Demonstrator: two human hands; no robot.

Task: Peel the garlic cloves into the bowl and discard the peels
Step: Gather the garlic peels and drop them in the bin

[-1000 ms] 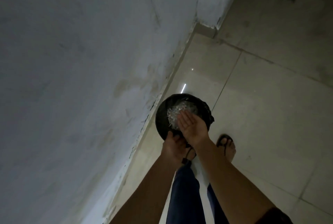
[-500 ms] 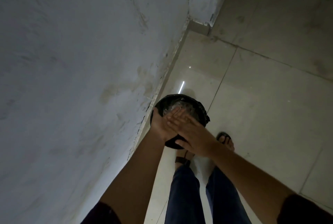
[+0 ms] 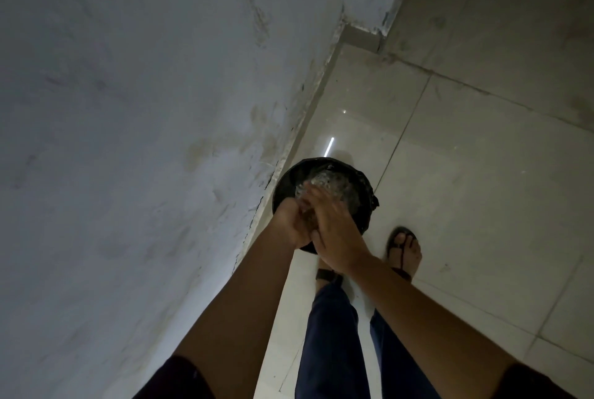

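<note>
A black bin [image 3: 364,205] lined with a black bag stands on the floor against the wall. Over its mouth is a clear glass bowl [image 3: 334,185], tilted; what it holds is blurred and dim, with only pale glints showing. My left hand [image 3: 289,223] grips the bowl's near rim with curled fingers. My right hand [image 3: 337,233] lies flat with straight fingers across the bowl's near side, covering part of it. No garlic cloves are visible.
A grey plastered wall [image 3: 144,141] runs close along the left of the bin. Glossy pale floor tiles [image 3: 466,205] spread to the right. My sandalled foot [image 3: 405,250] stands just right of the bin, and my legs in dark trousers are below.
Both hands and the bowl have shifted further over the bin's mouth. The white heap of peels seen a second ago is no longer plainly visible. My right hand has slid across the bowl.
</note>
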